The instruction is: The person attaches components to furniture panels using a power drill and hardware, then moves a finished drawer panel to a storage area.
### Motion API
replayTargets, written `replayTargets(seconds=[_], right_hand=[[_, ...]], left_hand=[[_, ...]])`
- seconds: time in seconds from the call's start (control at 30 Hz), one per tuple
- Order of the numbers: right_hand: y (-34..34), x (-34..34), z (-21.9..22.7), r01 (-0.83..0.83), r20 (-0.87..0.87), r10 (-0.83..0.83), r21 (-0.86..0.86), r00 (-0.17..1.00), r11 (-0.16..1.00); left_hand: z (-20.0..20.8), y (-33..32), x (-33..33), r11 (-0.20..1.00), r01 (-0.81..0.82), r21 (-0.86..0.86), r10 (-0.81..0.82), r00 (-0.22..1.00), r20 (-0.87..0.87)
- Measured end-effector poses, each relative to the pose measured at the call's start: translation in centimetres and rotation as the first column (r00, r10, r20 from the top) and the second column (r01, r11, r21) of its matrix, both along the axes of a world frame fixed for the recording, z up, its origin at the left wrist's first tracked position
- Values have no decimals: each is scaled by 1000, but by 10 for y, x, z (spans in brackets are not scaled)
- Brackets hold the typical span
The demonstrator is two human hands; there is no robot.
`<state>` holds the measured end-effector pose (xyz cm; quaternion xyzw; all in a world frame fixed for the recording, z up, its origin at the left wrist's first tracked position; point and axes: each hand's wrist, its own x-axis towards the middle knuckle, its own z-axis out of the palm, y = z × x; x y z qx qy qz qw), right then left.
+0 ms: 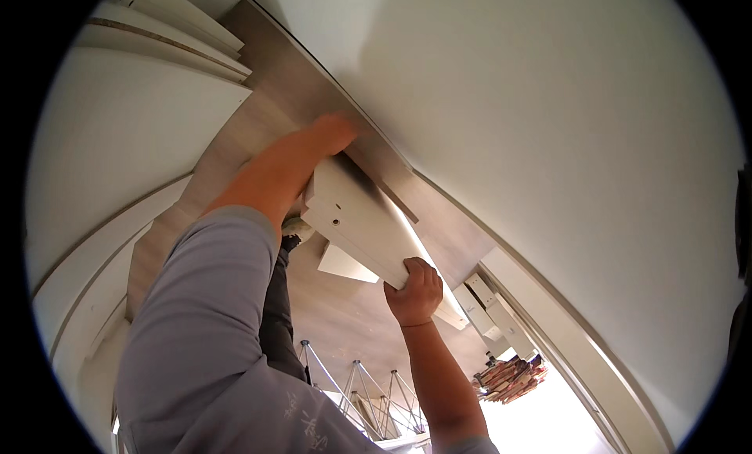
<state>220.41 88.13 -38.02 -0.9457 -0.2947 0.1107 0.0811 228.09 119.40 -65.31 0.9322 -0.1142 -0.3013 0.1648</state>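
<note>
A long white board (pixel 364 219) with a dark round hole and a small slot near one end slants across the middle of the view. My right hand (pixel 415 293) grips its lower part, fingers bent over the long edge and thumb on the near side. At the board's upper end is my left hand (pixel 337 133), smeared by motion. Its fingers are hidden, so whether it touches the board does not show. Beneath the board, a smaller white piece (pixel 347 264) lies on the floor.
Large white panels (pixel 125 117) lean at the left, and a big pale panel or wall (pixel 548 141) fills the right. Thin metal rods (pixel 356 383) stand in a criss-cross frame at the bottom. A stack of reddish-brown pieces (pixel 511 378) sits at the lower right, near white boxes (pixel 489 305).
</note>
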Motion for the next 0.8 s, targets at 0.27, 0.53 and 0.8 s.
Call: replayTargets(seconds=[0.27, 0.53, 0.8], right_hand=[[-2, -4, -1, 3, -7, -3, -53, 1000, 999], [-5, 4, 2, 18, -83, -26, -103, 996, 994], [10, 44, 19, 115, -75, -142, -281, 987, 953]], left_hand=[[53, 39, 3, 998, 52, -29, -54, 995, -81], [155, 119, -43, 984, 18, 176, -22, 1000, 18], [267, 162, -147, 927, -305, 218, 341, 927, -154]])
